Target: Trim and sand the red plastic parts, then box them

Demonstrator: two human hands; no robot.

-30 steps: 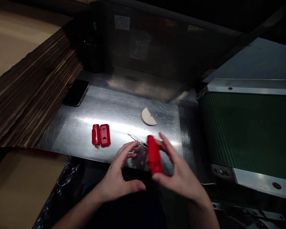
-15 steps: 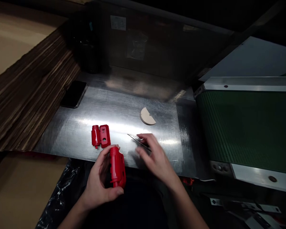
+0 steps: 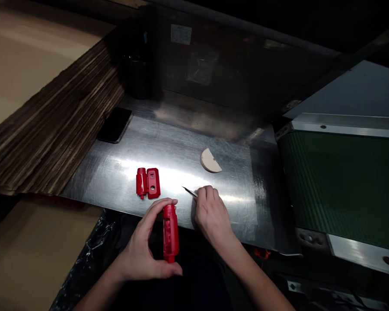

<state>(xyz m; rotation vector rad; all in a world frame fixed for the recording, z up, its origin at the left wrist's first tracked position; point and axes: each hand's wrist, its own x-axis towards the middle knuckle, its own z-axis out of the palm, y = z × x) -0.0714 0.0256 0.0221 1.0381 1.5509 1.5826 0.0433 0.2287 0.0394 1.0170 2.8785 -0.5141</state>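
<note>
My left hand (image 3: pixel 145 248) grips a red plastic part (image 3: pixel 170 233) by its two ends, thumb below and fingers above. It stands roughly upright in front of the table edge, with a recessed side facing up. My right hand (image 3: pixel 214 214) is closed around a thin pointed metal tool (image 3: pixel 189 191), whose tip points left over the table; the rest of it is hidden in the fist. Another red plastic part (image 3: pixel 141 182), a cylinder joined to a flat piece with a hole, lies on the metal table left of the tool tip. A cream half-disc (image 3: pixel 210 161) lies beyond my right hand.
A black phone (image 3: pixel 115 125) lies at the table's left, beside a tall stack of cardboard sheets (image 3: pixel 61 108). A dark bottle-like object (image 3: pixel 138 73) stands behind. To the right is a green conveyor belt (image 3: pixel 343 185) with metal side rails.
My right hand has closed more firmly around the pointed tool. My left hand has turned the red part so that another side shows. The whole view has shifted slightly.
</note>
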